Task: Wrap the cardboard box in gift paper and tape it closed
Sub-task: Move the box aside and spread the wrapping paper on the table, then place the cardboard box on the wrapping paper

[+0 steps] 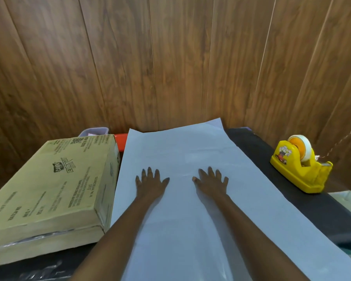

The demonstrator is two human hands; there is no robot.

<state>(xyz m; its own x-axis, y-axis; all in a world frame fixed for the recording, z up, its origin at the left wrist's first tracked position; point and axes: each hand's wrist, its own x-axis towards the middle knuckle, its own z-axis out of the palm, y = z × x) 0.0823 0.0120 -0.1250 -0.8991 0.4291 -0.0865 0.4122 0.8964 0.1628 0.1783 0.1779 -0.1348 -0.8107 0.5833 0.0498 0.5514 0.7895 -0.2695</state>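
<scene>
A long sheet of pale white gift paper lies flat down the middle of the dark table. My left hand and my right hand press on it side by side, palms down, fingers spread and straight. The flat brown cardboard box, with black print on its top, lies to the left of the paper, touching or just overlapping its left edge. A yellow tape dispenser with a roll of tape stands at the right, apart from the paper.
The table's dark top shows to the right of the paper. A wooden panel wall rises right behind the table. A small lilac tub and something red-orange sit behind the box.
</scene>
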